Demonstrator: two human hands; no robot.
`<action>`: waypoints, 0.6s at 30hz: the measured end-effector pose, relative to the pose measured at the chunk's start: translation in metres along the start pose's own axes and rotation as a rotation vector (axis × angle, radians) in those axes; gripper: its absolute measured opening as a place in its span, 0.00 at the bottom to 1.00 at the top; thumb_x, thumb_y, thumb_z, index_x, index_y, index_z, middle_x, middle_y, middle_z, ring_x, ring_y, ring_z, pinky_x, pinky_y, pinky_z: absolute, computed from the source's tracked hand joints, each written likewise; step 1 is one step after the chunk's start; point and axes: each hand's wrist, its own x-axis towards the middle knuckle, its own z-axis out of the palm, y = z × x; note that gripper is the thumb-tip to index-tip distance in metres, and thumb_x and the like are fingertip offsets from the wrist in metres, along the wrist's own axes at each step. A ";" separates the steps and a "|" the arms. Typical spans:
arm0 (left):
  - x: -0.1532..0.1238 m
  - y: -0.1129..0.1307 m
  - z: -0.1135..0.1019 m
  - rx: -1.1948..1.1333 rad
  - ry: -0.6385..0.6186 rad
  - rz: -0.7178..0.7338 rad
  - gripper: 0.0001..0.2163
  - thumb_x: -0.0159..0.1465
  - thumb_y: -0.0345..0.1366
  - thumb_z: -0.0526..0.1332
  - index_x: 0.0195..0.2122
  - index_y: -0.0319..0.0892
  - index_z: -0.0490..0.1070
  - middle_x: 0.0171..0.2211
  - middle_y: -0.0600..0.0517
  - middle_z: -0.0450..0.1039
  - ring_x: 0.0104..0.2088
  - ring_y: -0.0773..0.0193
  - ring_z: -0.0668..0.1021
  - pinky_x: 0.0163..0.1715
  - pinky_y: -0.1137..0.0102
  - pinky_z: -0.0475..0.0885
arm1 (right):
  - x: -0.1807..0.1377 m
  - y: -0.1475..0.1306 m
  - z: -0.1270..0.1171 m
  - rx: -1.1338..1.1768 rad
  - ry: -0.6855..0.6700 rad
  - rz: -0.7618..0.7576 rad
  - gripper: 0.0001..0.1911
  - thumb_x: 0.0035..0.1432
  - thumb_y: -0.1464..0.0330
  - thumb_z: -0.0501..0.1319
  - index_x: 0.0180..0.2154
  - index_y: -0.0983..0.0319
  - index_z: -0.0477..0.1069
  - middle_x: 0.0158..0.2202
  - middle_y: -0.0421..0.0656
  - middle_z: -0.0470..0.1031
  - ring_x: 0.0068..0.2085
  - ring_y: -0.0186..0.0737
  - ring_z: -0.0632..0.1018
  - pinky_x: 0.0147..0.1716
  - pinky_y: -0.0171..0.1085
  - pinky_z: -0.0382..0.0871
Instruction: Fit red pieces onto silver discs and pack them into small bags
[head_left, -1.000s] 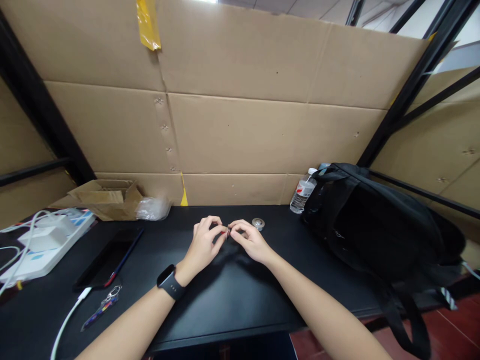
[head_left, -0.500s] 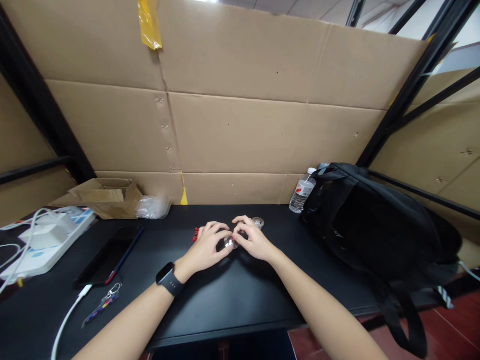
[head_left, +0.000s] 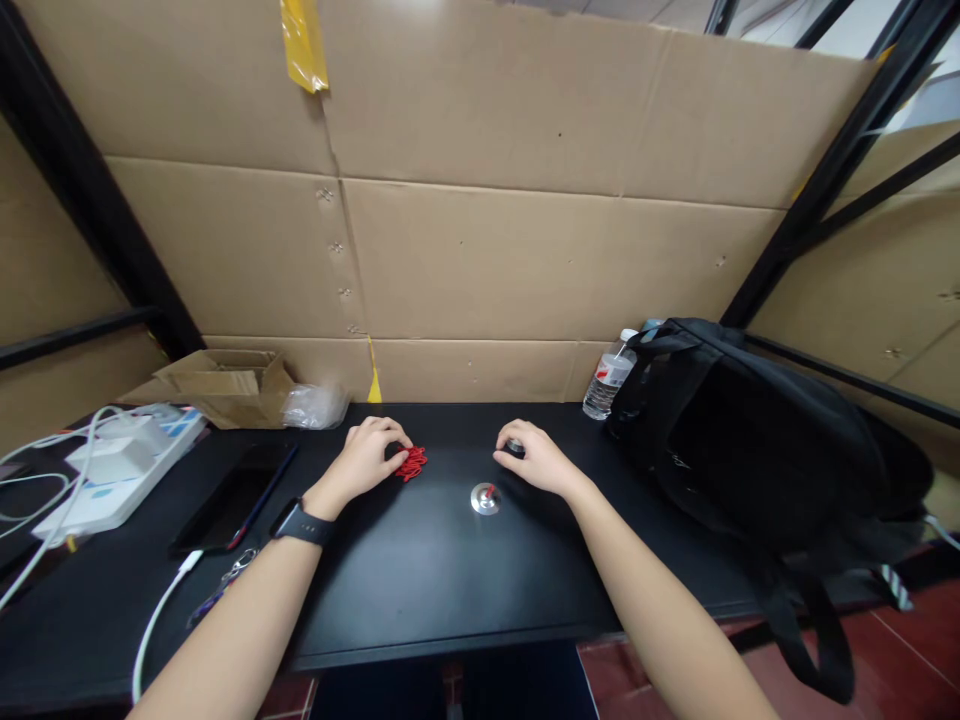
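Flanking the hands, phone, backpack, water bottle

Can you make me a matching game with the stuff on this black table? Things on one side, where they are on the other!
Things:
1. red bits
2. silver disc
3. water bottle
4. phone

Places:
A. next to the black backpack
B. at the fingertips of the left hand
C. beside the white power strip
D. between both hands, nearer the right hand

Pairs: 1-B, 2-D, 3-A, 4-C.
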 end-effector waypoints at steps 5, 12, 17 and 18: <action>0.001 0.004 0.006 -0.022 -0.005 0.011 0.06 0.63 0.40 0.63 0.36 0.49 0.79 0.44 0.49 0.76 0.48 0.51 0.72 0.47 0.59 0.65 | -0.002 0.029 0.002 -0.205 0.090 0.208 0.15 0.55 0.68 0.67 0.46 0.55 0.73 0.50 0.47 0.73 0.50 0.50 0.72 0.48 0.47 0.64; 0.002 0.010 0.015 -0.007 0.004 0.010 0.06 0.63 0.39 0.62 0.33 0.49 0.79 0.42 0.49 0.77 0.46 0.52 0.73 0.46 0.59 0.64 | -0.002 0.046 0.006 -0.218 0.047 0.297 0.16 0.55 0.68 0.67 0.47 0.54 0.73 0.48 0.45 0.76 0.49 0.50 0.73 0.45 0.45 0.62; 0.003 0.014 0.015 0.008 0.020 -0.003 0.07 0.64 0.38 0.60 0.32 0.48 0.77 0.41 0.49 0.77 0.46 0.52 0.73 0.46 0.60 0.64 | -0.001 0.052 0.008 -0.213 0.051 0.296 0.15 0.55 0.70 0.66 0.46 0.55 0.73 0.45 0.43 0.77 0.47 0.47 0.74 0.46 0.43 0.63; 0.003 0.015 0.013 0.003 0.036 -0.010 0.07 0.64 0.39 0.60 0.33 0.48 0.77 0.41 0.49 0.77 0.46 0.52 0.73 0.46 0.60 0.64 | -0.001 0.053 0.008 -0.210 0.057 0.290 0.16 0.54 0.70 0.66 0.46 0.55 0.73 0.45 0.43 0.76 0.47 0.47 0.74 0.46 0.43 0.64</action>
